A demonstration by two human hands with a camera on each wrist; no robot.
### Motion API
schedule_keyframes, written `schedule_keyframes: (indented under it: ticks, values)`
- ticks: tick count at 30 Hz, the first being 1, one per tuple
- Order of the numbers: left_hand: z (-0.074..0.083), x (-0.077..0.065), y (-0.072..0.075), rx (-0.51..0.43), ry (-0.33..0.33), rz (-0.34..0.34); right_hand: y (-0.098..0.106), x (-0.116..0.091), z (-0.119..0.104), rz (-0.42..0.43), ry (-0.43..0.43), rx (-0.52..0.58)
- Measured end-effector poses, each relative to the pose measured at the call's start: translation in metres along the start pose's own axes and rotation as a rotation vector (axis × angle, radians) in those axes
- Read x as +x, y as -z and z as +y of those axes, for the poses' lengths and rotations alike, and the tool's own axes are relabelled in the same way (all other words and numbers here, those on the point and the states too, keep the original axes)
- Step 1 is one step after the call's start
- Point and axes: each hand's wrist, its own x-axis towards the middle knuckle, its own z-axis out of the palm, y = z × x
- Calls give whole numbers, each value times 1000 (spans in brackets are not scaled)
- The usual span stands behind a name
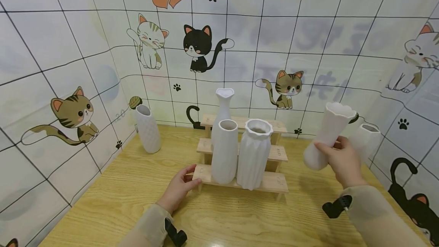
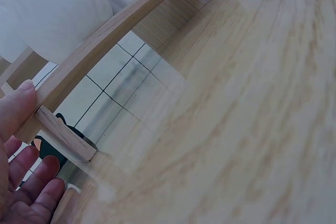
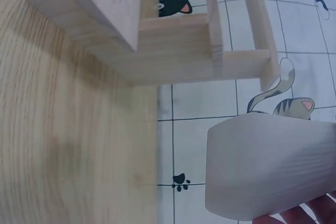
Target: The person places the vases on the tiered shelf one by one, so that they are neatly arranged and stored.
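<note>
In the head view, the left hand [image 1: 176, 190] grips the near left end of a three-step wooden rack [image 1: 275, 182]. Just right of those fingers, a smooth white vase [image 1: 224, 155] and a pleated white vase with a scalloped rim [image 1: 254, 155] stand on the lowest step; a flared-neck white vase [image 1: 224, 104] rises behind, its base hidden. The right hand [image 1: 346, 163] grasps a ruffled-rim white vase [image 1: 334, 123] by its waist, tilted and off the tabletop [image 1: 176, 148]. Just past those knuckles is a faceted white vase [image 1: 367, 138]; well beyond the left fingers stands a diamond-textured white vase [image 1: 148, 130].

The work looks partway along: three vases are up on the rack, one is in hand unplaced, and two are off the rack. No brand shows; small marks on the steps and bluish characters on the wall are too faint to read.

In the left wrist view, the thumb rests on the step's edge, with the other fingers curled below it beside a leg.

In the right wrist view, fingertips wrap the held vase, its rounded base beyond them; the rack stands farther off. No lettering is legible in either wrist view.
</note>
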Motion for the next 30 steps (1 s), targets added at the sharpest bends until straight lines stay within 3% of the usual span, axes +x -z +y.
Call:
schedule_keyframes:
  ticks: [7, 23, 30]
  values:
    - [2, -2, 0, -7, -10, -19, 0, -6, -16, -36, 79, -37]
    - [-6, 0, 1, 18, -34, -36, -19, -7, -45, -114, 118, 49]
    - [-5, -1, 1, 16, -10, -23, -29, -6, -53, -153, 143, 88]
